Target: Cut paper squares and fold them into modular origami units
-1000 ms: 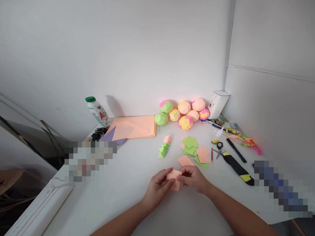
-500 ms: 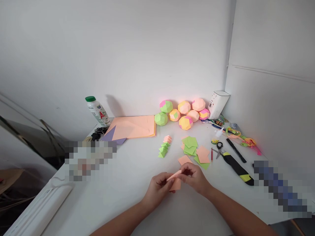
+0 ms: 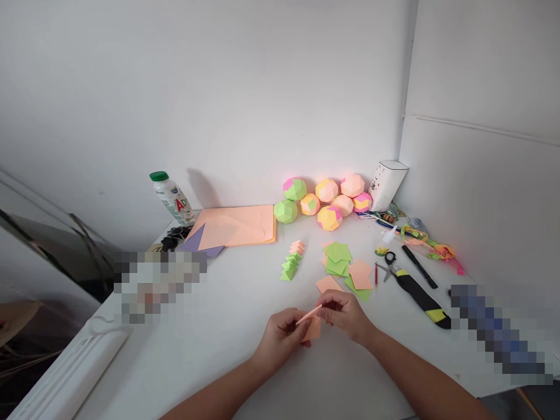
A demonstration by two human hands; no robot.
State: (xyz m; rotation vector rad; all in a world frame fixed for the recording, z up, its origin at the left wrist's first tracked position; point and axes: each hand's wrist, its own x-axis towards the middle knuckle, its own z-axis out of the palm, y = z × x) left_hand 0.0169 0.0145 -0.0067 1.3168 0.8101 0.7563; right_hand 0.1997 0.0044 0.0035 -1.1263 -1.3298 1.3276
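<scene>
A small peach paper piece [image 3: 312, 331] with a fold along its upper edge is held between both hands. My left hand [image 3: 283, 336] pinches it from the left, thumb on the near side and fingers partly hidden behind. At the right end of the fold, my right hand [image 3: 343, 314] grips the paper between thumb and fingers. Just beyond lie loose green and peach paper pieces [image 3: 339, 259], overlapping in a pile. To their left, several small folded green and peach pieces [image 3: 291, 262] stand in a row.
Faceted paper balls [image 3: 329, 218] sit against the wall. Peach sheets [image 3: 238, 226] lie back left near a white bottle [image 3: 172, 198]. Scissors [image 3: 388, 265], a utility knife [image 3: 422, 297], a black pen [image 3: 420, 266] and a glue bottle [image 3: 385, 240] are on the right.
Both hands stay almost in place on the peach paper. Its folded flap now looks narrower and more edge-on.
</scene>
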